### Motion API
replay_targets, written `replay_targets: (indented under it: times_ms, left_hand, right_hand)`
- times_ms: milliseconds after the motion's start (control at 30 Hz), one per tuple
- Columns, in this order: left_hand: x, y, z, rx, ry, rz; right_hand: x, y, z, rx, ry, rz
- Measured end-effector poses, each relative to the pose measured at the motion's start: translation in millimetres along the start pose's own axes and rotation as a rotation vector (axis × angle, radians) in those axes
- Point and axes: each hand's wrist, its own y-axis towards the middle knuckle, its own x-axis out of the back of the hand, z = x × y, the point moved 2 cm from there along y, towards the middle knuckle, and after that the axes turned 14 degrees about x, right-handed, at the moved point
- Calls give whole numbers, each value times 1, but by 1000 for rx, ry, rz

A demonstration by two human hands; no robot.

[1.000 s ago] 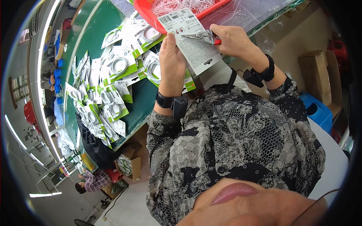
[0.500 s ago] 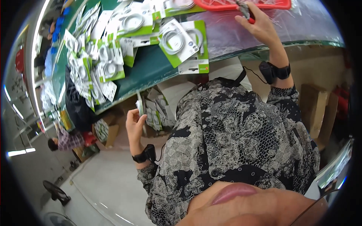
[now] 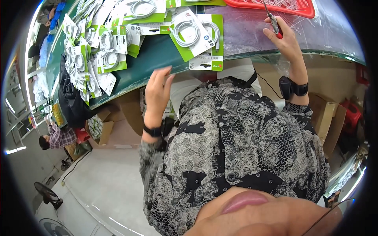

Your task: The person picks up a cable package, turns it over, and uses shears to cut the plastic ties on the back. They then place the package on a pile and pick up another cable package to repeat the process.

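Note:
My left hand (image 3: 156,92) is at the front edge of the green table, fingers extended and thumb apart, slightly blurred, with nothing visible in it. Just beyond it lie two carded white cables (image 3: 187,33) with green and white backing, one overlapping the other. On the right, over the plastic-covered part of the table, my right hand (image 3: 286,42) grips small cutting pliers (image 3: 273,24) with red on the handles. Their tips point up toward a red plastic basket (image 3: 293,13) of thin, clear-white plastic strips.
A heap of carded cables (image 3: 112,43) covers the table's left part. Loose thin strips lie beside the basket. Open cardboard boxes stand below, one at left (image 3: 104,131) with packs in it, another at right (image 3: 328,120). A person (image 3: 59,135) in a checked shirt is far left.
My left hand has risen from below the table edge to the table; the thin pack it held is gone from its fingers. The right hand keeps the pliers, now turned more upright.

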Motion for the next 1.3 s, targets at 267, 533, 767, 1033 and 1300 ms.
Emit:
replay_targets:
  times_ms: [267, 533, 767, 1033, 1300]
  left_hand:
    - [-56, 107, -71, -281, 201, -70]
    - [-40, 98, -9, 229, 355, -153]
    - [-15, 82, 12, 358, -76, 89]
    - [-25, 88, -11, 365, -1917, 872]
    - [-59, 116, -91, 223, -1658, 628]
  right_hand:
    - [-8, -17, 9, -36, 33, 41]
    - [-8, -22, 0, -48, 38, 75]
    - [-16, -6, 16, 23, 58, 53]
    - [-26, 6, 47, 136, 5, 71]
    - [-49, 22, 61, 189, -331, 7]
